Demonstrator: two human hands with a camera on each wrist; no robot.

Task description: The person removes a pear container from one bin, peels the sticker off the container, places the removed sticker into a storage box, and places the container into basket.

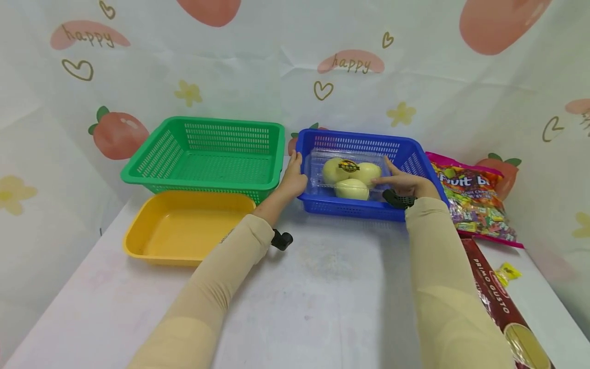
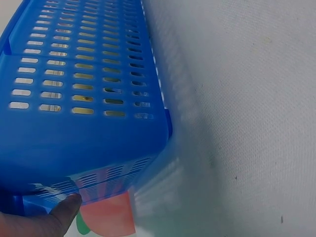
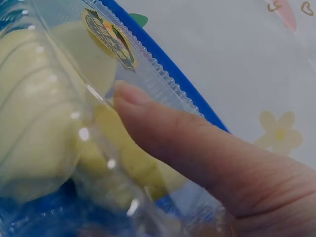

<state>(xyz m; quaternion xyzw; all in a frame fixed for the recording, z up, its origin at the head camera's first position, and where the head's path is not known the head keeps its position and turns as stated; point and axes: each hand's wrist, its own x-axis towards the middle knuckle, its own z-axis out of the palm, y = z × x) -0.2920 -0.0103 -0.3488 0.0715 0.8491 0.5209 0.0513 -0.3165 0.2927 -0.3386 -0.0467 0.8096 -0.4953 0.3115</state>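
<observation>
A clear plastic clamshell box [image 1: 318, 177] of pale yellow-green fruit [image 1: 352, 189], with a dark and gold label [image 1: 349, 165] on its lid, lies inside a blue basket [image 1: 355, 209]. My right hand [image 1: 407, 183] holds the box at its right end; in the right wrist view one digit [image 3: 168, 133] lies across the lid, and the other fingers are mostly hidden. My left hand [image 1: 293, 180] grips the basket's left rim. In the left wrist view a fingertip [image 2: 69, 207] touches the basket's slotted wall [image 2: 84, 133], and the rest of that hand is mostly out of sight.
Left of the blue basket stands a green basket [image 1: 203, 182], with a yellow tray [image 1: 184, 230] in front of it. On the right lie a candy bag [image 1: 479, 200], a long dark red packet [image 1: 500, 302] and a small yellow-wrapped candy [image 1: 508, 273]. A printed cloth [image 1: 258, 66] hangs behind.
</observation>
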